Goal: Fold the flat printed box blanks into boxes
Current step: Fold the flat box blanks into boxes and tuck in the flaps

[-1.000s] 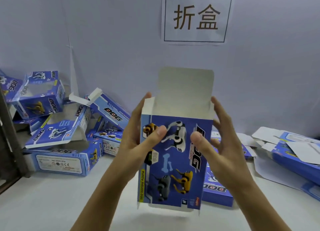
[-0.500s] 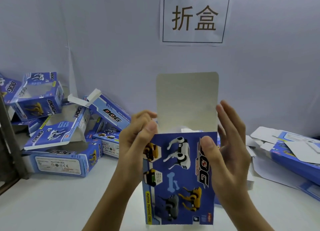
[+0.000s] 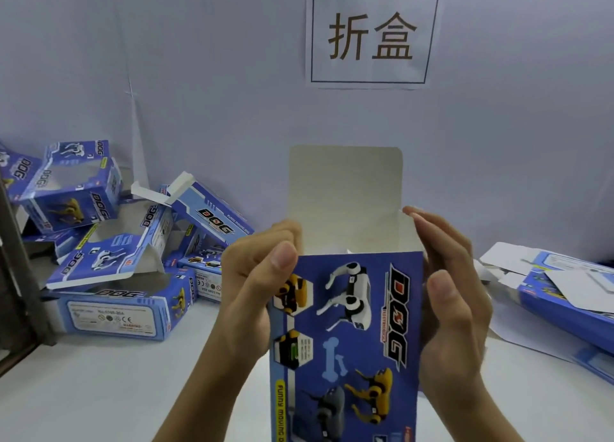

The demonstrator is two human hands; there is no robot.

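I hold an upright blue printed box [image 3: 345, 335] with robot dogs and the word DOG on its front, in the middle of the view. Its white top lid flap [image 3: 345, 189] stands straight up behind the open mouth. My left hand [image 3: 255, 282] grips the box's left upper corner, thumb on the front panel, fingers curled over the left side. My right hand [image 3: 448, 299] holds the right side, thumb on the front edge, fingers reaching up along the right wall. The box's bottom runs out of the frame.
A heap of folded blue boxes [image 3: 109, 262] lies at the left against the wall. Flat blanks [image 3: 564, 292] are stacked at the right. The white table [image 3: 116, 392] spreads below. A paper sign [image 3: 372, 34] hangs on the wall.
The box has come lower and nearer to me. My left fingers have curled over the left top corner, where the side flap no longer stands up. My right fingers have risen along the right wall.
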